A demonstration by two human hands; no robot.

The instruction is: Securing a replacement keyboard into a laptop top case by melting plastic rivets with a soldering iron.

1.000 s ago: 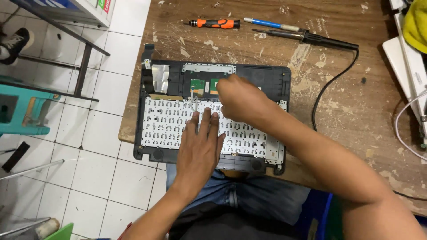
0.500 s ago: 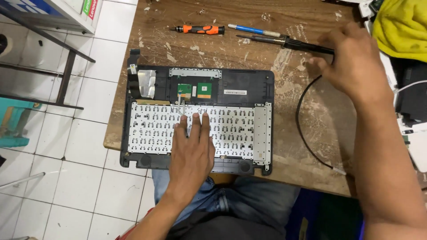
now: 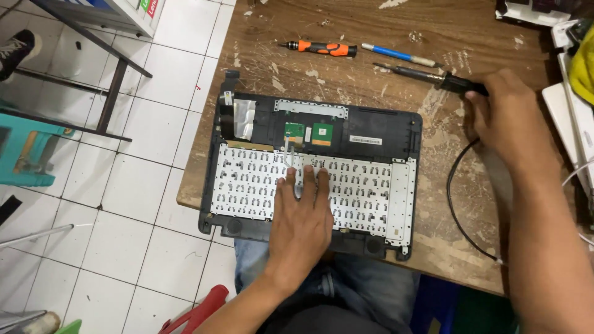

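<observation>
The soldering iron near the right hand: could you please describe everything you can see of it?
The soldering iron lies flat on the worn wooden table, above the opened laptop base. It shows a slim dark metal shaft pointing left and a thicker black handle. The right hand covers the handle's end, fingers curled on it. A black cord loops from under that hand toward the table's near edge. A blue-handled tool lies just above it, apart.

My left hand lies flat on the white metal back of the keyboard in the black plastic laptop shell. My right hand grips the black-handled soldering iron on the worn wooden table, beside an orange-and-black screwdriver.
</observation>
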